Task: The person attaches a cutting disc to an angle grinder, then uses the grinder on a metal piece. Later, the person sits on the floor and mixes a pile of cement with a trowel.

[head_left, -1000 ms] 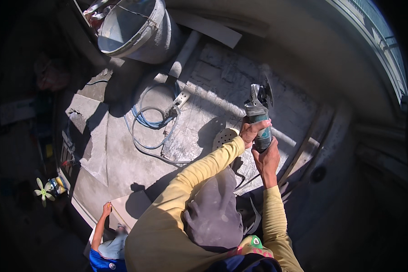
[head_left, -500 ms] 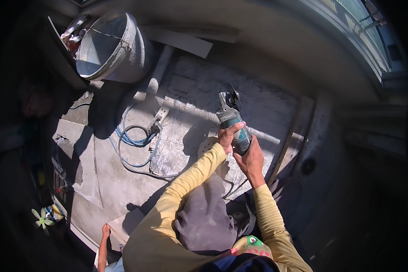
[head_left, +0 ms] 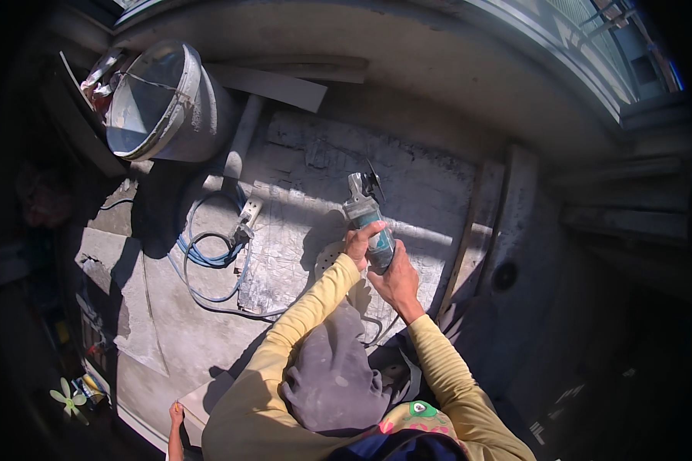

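In the head view I hold a teal and grey angle grinder at an angle, its thin disc at the far end. My left hand is closed round the left side of the body. My right hand grips the rear end from below and the right, partly covering it. Behind the tool lies a grey, cracked board. A perforated round white item is partly hidden by my left arm. A cord runs below my hands.
A large grimy bucket stands at back left. Coiled blue cable and a white power strip lie left. Timber strips lie right, below a curved wall. A co-worker's hand holds a pale panel at lower left.
The view has swung, so the scene sits further left and lower. My hands and the grinder have moved left and down in the picture, grip kept. Less of the co-worker shows.
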A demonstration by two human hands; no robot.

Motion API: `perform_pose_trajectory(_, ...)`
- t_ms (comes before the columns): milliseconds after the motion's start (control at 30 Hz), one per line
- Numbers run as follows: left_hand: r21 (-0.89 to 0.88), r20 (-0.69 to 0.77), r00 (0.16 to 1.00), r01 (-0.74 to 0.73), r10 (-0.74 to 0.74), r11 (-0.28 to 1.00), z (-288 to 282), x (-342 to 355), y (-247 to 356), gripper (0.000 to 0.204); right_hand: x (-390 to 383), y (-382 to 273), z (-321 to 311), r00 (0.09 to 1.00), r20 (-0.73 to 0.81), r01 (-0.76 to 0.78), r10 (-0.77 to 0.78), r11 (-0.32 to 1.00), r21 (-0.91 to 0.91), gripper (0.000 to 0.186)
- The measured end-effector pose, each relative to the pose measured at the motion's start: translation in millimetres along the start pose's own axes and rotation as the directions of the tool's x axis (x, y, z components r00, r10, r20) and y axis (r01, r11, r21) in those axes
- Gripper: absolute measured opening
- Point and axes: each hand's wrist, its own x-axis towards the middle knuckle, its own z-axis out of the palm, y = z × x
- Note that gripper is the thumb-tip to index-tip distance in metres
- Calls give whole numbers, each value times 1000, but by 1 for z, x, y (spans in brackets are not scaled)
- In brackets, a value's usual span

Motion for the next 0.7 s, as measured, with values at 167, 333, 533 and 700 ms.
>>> perform_pose_trajectory(167,0,14,1000,19,-19,1000,-4,6,2,37,0,-3,9,999,-37,-25,25,1000,16,84)
perform_pose_trajectory(333,39,-15,999,30,-30,999,-8,9,3,36,1,-6,13,999,-33,-34,35,998,49,82)
perform_pose_trajectory(533,19,-5,1000,24,-24,1000,-9,11,2,35,0,-7,13,998,-52,-34,35,999,28,82)
perform_pose_trajectory(700,23,3,999,34,-34,999,-10,12,1,35,0,-6,13,997,-71,-31,33,999,26,85)
